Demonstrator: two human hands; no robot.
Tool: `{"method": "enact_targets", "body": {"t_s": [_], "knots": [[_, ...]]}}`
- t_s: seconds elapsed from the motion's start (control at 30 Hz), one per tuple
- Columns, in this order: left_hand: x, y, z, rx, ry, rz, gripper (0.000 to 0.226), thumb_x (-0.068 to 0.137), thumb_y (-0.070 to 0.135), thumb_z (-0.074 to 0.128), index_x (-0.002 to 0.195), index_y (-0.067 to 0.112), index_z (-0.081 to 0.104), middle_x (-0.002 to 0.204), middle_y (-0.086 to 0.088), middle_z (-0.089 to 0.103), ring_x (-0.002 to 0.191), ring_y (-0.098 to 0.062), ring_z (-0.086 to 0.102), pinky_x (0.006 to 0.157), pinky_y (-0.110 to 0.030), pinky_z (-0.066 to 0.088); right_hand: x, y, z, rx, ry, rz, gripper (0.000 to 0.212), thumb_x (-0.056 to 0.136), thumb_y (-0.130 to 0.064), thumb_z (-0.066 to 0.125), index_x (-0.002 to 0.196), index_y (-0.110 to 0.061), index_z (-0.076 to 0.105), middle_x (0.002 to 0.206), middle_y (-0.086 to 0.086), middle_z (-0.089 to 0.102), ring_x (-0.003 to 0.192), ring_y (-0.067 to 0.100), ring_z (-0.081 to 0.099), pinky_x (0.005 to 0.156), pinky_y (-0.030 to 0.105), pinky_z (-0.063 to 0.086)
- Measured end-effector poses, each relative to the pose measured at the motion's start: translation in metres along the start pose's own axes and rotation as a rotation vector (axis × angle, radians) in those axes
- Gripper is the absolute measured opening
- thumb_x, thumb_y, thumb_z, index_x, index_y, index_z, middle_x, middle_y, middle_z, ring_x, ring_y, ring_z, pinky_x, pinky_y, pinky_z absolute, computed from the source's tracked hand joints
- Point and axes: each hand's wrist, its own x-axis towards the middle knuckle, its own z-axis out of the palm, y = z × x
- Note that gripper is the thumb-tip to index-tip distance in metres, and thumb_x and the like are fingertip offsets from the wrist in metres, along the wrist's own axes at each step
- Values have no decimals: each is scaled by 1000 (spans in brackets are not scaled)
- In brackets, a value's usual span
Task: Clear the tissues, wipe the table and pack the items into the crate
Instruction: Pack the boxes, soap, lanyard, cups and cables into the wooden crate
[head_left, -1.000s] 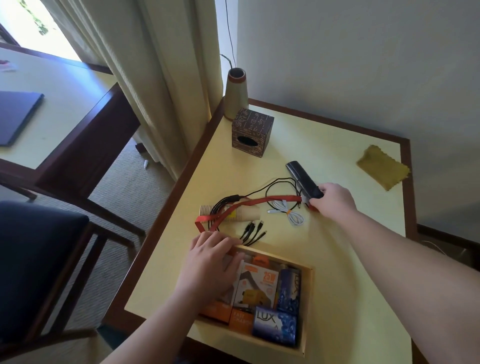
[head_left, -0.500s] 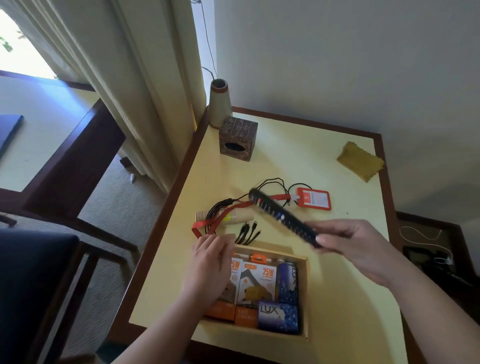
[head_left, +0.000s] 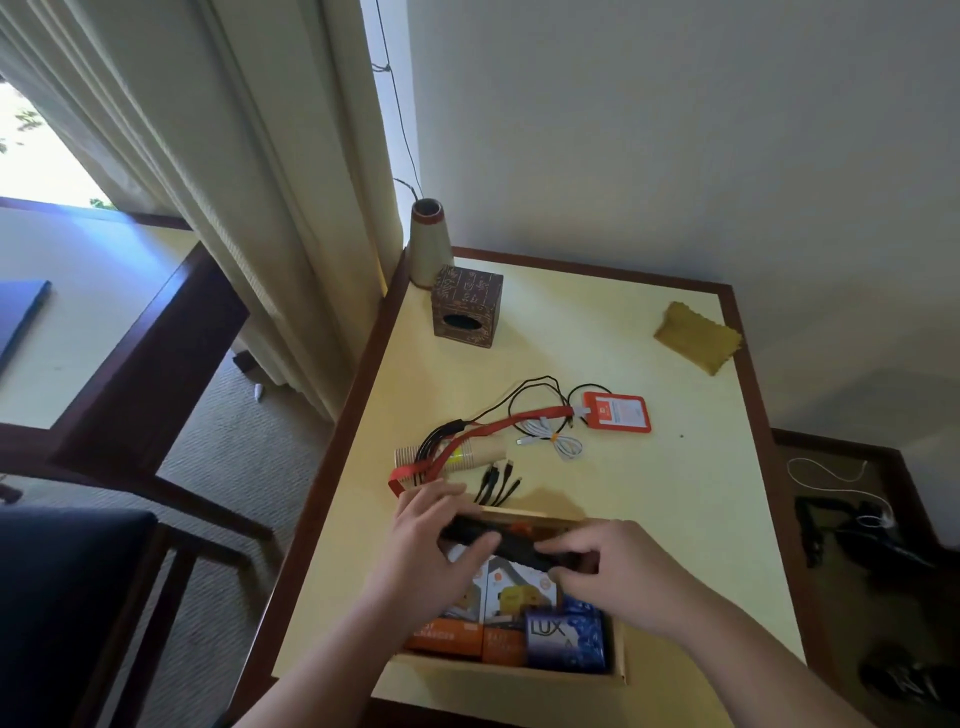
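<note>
A wooden crate (head_left: 618, 670) sits at the near edge of the yellow table (head_left: 675, 519), holding orange charger boxes (head_left: 452, 631) and a purple LUX soap box (head_left: 563, 642). Both hands hold a black remote (head_left: 514, 545) level over the crate's far side. My left hand (head_left: 431, 551) grips its left end and my right hand (head_left: 618, 571) pinches its right end. Beyond the crate lie a black multi-plug cable (head_left: 493, 410), a red lanyard with an orange card holder (head_left: 615, 411), a coiled white cable (head_left: 558, 441) and a paper cup (head_left: 478, 452) on its side.
A carved brown tissue box (head_left: 466, 307) and a tan cone vase (head_left: 429, 244) stand at the far left corner. A folded yellow cloth (head_left: 696, 336) lies at the far right. Curtains and a dark chair (head_left: 62, 597) are left of the table; cables lie on the floor at right.
My right hand has picked the black remote up from beside the card holder and carried it back over the crate. My left hand has lifted from the boxes and taken its other end.
</note>
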Motion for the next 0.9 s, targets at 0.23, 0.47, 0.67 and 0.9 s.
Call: {"method": "enact_targets", "body": {"t_s": [0.23, 0.47, 0.67, 0.9], "knots": [[-2, -6, -8, 269, -118, 95, 32, 101, 47, 61, 128, 36, 72, 149, 16, 47, 141, -10, 31, 118, -38, 39, 18, 22, 39, -244, 209, -172, 35, 104, -34, 57, 137, -39, 64, 135, -18, 60, 122, 2, 53, 104, 27, 47], [-1, -8, 3, 436, -55, 139, 23, 92, 35, 76, 114, 29, 80, 138, 4, 61, 129, -24, 54, 104, -46, 54, 21, 38, 68, -467, 443, -115, 39, 83, -25, 84, 121, -28, 76, 116, -3, 69, 108, 21, 65, 75, 33, 61], [3, -3, 6, 551, -78, 149, 35, 76, 27, 91, 109, 29, 80, 129, -1, 66, 122, -30, 59, 102, -46, 53, 26, 23, 83, -567, 371, -279, 46, 94, -37, 66, 138, -25, 66, 137, -3, 68, 126, 18, 64, 105, 36, 51], [7, 4, 9, 596, -68, 127, 42, 70, 26, 94, 110, 29, 80, 122, -2, 66, 118, -30, 59, 99, -47, 54, 34, 27, 88, -555, 241, -185, 56, 102, -34, 48, 156, -19, 46, 162, 4, 44, 150, 23, 39, 125, 44, 26]]}}
